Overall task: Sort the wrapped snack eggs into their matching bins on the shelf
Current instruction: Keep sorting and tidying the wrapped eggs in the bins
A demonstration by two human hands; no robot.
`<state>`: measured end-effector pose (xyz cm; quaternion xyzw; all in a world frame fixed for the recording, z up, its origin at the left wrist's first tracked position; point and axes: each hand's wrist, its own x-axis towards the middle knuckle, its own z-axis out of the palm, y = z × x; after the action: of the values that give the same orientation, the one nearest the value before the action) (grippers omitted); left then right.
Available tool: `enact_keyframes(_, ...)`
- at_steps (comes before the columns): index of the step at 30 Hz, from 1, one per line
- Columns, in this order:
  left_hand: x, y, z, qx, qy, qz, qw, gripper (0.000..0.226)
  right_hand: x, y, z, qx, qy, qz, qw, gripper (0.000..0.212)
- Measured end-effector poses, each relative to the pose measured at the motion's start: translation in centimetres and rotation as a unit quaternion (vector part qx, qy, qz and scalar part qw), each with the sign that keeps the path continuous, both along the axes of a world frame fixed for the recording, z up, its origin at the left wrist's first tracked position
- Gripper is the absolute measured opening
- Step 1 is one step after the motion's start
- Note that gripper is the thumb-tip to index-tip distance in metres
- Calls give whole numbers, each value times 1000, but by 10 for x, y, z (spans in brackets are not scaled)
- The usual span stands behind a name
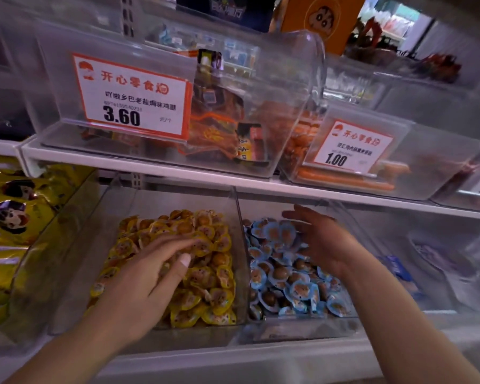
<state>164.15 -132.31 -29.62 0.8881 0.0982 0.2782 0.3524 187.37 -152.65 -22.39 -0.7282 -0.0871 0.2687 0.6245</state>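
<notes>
Nearest the camera, your two forearms reached in over the shelf's front lip, one to each bin. Your left hand [153, 261] lay palm-down on the yellow-wrapped eggs [205, 286], fingers curled loosely into the heap; whether they had pinched one packet, I could not tell, for the fingertips were blurred against the wrappers. Your right hand [322, 239] hovered over the blue-wrapped eggs [288, 284], fingers spread wide, palm turned inward, nothing in it.

Now the score. The left bin [75, 261] showed yellow wrappers across all its visible top layer, and the right bin [294, 331] showed blue ones, the clear divider [240, 245] standing between the two heaps. No stray colour showed on either surface, so by my reading most of the sorting was done, with only buried strays left to hunt for. Under your palm and deeper in the piles, nothing could be checked.

Farther back and above, the upper shelf [205, 176] carried clear bins with price tags reading 3.60 [130, 98] and 1.00 [349, 148], holding orange-packaged snacks, none of them part of your job.
</notes>
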Motion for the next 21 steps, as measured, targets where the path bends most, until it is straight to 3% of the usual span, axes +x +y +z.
enact_keyframes(3, -4, 9, 3, 8, 4, 27, 1000, 42, 21, -12, -11, 17, -34, -58, 998, 34)
enact_keyframes(7, -13, 19, 17, 1, -62, 78, 995, 25, 9, 6, -7, 48, -128, -100, 986, 27)
enact_keyframes(10, -25, 29, 27, -3, -105, 124, 987, 23, -20, 35, 1, 85, -232, -73, 966, 24)
enact_keyframes(13, -44, 40, 33, -16, -118, 172, 978, 28, -67, 63, 0, 63, -370, 47, 926, 36)
enact_keyframes(15, -55, 48, 34, -77, -119, 186, 972, 28, -102, 82, -9, 5, -398, 187, 898, 33)
enact_keyframes(18, -65, 55, 32, -192, -108, 196, 955, 44, -146, 112, -36, -118, -362, 422, 823, 32)
enact_keyframes(21, -73, 57, 27, -203, -74, 191, 957, 48, -171, 141, -56, -169, -234, 554, 781, 33)
